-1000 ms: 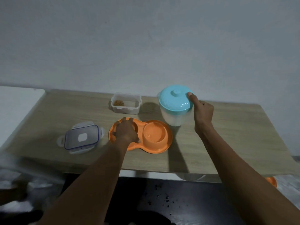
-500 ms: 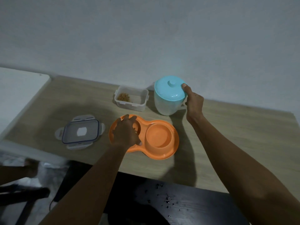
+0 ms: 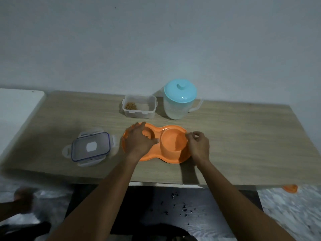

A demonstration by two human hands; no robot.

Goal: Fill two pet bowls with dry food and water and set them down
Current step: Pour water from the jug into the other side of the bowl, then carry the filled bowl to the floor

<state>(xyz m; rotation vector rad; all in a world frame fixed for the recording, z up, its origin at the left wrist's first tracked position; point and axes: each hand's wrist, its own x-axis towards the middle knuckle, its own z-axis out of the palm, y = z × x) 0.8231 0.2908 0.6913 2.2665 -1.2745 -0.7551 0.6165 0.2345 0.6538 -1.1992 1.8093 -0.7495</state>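
Note:
An orange double pet bowl lies on the wooden table in front of me. My left hand rests flat over its left well and grips the middle bridge. My right hand pinches the right rim of the right well, which looks wet and glossy. Behind the bowl stand a clear food container with a little brown dry food in it, and a clear jug with a light blue lid, handle to the right.
The container's clear lid with a blue seal lies left of the bowl. A white surface adjoins the table's left end. Dark floor with scattered crumbs lies below the table's front edge, and a small orange item peeks out at the right.
My right hand let go of the jug, which now stands behind the bowl, and came down to the bowl's right rim. My left hand stayed on the bowl.

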